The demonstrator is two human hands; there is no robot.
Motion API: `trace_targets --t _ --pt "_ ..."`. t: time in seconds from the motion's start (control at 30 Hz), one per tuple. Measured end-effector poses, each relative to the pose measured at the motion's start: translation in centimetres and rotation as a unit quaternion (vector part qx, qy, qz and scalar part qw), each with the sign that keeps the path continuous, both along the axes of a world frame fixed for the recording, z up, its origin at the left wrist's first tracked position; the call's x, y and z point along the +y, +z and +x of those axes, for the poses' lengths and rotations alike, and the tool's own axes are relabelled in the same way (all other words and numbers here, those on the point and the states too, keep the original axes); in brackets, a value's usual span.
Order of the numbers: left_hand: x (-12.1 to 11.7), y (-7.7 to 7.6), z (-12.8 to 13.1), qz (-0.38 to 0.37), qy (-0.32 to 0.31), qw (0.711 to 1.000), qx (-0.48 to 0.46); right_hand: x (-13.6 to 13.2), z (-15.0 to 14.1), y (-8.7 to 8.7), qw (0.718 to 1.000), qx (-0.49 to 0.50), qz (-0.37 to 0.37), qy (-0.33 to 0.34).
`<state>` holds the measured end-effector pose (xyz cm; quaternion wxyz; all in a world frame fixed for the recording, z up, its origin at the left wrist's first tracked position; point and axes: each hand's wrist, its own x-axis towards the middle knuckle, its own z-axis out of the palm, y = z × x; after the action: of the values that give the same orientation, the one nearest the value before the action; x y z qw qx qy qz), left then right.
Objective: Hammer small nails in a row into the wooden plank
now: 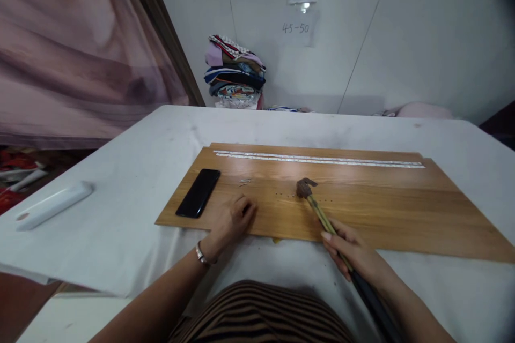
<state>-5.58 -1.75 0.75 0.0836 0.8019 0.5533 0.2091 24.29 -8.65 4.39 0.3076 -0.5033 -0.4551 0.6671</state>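
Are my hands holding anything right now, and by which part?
The right hand holds the hammer by the light-coloured part of its handle, just above the dark lower section. Nothing shows held in the left hand.

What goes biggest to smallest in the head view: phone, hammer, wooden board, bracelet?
1. Wooden board, easily the biggest
2. Hammer, in the right hand
3. Phone
4. Bracelet, the tiniest

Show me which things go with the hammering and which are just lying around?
Seem to belong:
- claw hammer in the right hand
- wooden board
- small nails near the left hand

Seem just lying about:
- black smartphone
- white object at left
- cloth pile by the wall
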Motion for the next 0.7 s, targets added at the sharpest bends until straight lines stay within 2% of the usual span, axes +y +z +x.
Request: trace_targets --t 0.23,0.7 --pt "-0.03 0.26 0.23 0.015 0.0 1.0 0.015 -0.24 0.27 0.19 1.0 0.007 0.009 -0.016" --pt "-0.19 0.58 0.35 0.004 0.004 1.0 0.027 -0.23 0.32 0.08 1.0 0.005 0.008 -0.004"
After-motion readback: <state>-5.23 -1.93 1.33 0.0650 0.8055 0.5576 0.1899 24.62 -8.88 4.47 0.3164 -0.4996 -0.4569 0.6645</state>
